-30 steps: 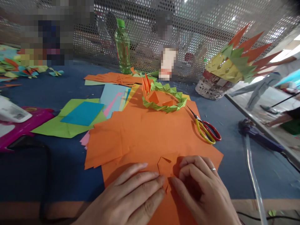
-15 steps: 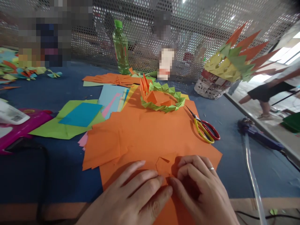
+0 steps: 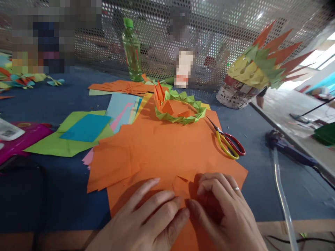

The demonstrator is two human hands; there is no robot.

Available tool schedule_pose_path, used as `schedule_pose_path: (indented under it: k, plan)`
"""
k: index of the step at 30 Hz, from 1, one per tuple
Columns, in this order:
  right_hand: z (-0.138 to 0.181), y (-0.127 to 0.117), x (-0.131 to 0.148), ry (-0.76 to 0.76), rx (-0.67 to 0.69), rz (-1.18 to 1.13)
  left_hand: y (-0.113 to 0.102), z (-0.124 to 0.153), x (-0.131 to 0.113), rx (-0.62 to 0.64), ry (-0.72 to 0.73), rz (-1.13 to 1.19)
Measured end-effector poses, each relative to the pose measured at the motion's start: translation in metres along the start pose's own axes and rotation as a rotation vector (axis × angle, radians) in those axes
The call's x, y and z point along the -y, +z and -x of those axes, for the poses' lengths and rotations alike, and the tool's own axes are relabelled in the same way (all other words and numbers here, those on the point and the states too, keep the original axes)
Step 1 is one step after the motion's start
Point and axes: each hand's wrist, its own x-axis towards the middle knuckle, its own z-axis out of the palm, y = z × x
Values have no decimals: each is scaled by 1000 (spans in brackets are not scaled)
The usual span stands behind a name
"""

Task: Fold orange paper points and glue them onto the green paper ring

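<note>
A small folded piece of orange paper (image 3: 181,186) lies between my hands on larger orange sheets (image 3: 167,146); its colour blends with them. My left hand (image 3: 151,216) holds it down, thumb and index fingertips close together at its near edge, the other fingers stretched over the sheet. From the right, my right hand (image 3: 225,205), with a ring on one finger, has its fingers curled and its thumb tip at the paper's near right edge. The part under my fingertips is hidden. Beyond the hands sits a ring of folded green and orange paper (image 3: 180,108).
Scissors (image 3: 226,141) lie to the right, then a glue gun (image 3: 290,148) with a clear glue stick. Green and blue sheets (image 3: 85,127) and a magenta device (image 3: 31,137) are left. Behind stand a green bottle (image 3: 131,52) and a pot with folded-paper spikes (image 3: 240,87).
Both hands stay at the small orange paper with only slight finger shifts. The view has turned a little, moving the left-side things leftward. A person at the right edge has mostly gone from sight.
</note>
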Motion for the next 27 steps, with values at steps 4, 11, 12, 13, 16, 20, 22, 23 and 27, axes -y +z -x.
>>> schedule_pose_path:
  k: [4, 11, 12, 13, 16, 20, 22, 23, 27]
  plan:
    - [-1, -6, -6, -41, 27, -4, -9, -6, -5, 47, -76, 46]
    - [2, -8, -7, -49, 25, -38, -7, -4, -5, 20, -78, 76]
    - [1, -7, -6, -41, 20, -32, -7, -4, -5, -49, -42, 68]
    - [1, -6, -5, -33, 18, -22, -7, -3, -5, -41, -39, 62]
    - [0, -4, -1, -22, 28, 1, -10, -5, -6, 61, -96, 60]
    - [0, -5, -1, 14, 19, -57, -10, -6, -4, 45, -62, 53]
    - [0, -6, -5, 8, 29, -86, -7, -5, -1, -19, -29, 57]
    - [1, -7, -7, -10, 34, -93, -5, -4, 0, -49, -19, 63]
    - [3, -8, -16, -31, -3, -104, -3, -1, 2, -64, -33, 101]
